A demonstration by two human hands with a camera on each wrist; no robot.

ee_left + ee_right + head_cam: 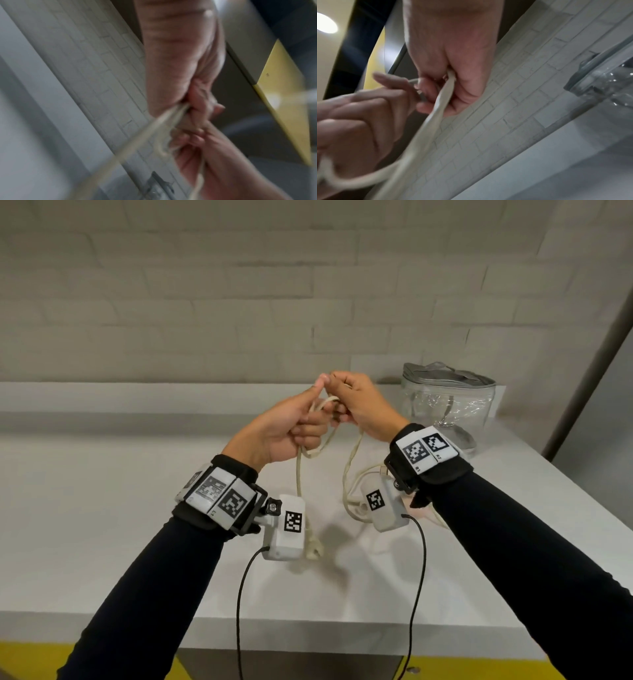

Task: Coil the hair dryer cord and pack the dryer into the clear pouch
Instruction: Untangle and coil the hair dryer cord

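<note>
Both hands are raised together above the white table (pixel 137 508), each gripping the cream hair dryer cord (pixel 298 474). My left hand (pixel 294 426) has its fingers curled round several loops of cord (pixel 154 127). My right hand (pixel 356 402) pinches a strand (pixel 443 94) right beside the left fingers. Cord hangs down to the table, where the plug (pixel 313 546) lies by the left wrist camera. The dryer body is mostly hidden behind my right wrist; only a pale pink bit (pixel 423 510) shows. The clear pouch (pixel 448 402) with a grey zip top stands upright at the back right.
A white brick wall (pixel 239 285) runs behind the table, with a raised ledge (pixel 137 395) along its foot. The table's right edge (pixel 582 501) slants close to the pouch. Black wrist-camera cables (pixel 419 570) hang over the front edge.
</note>
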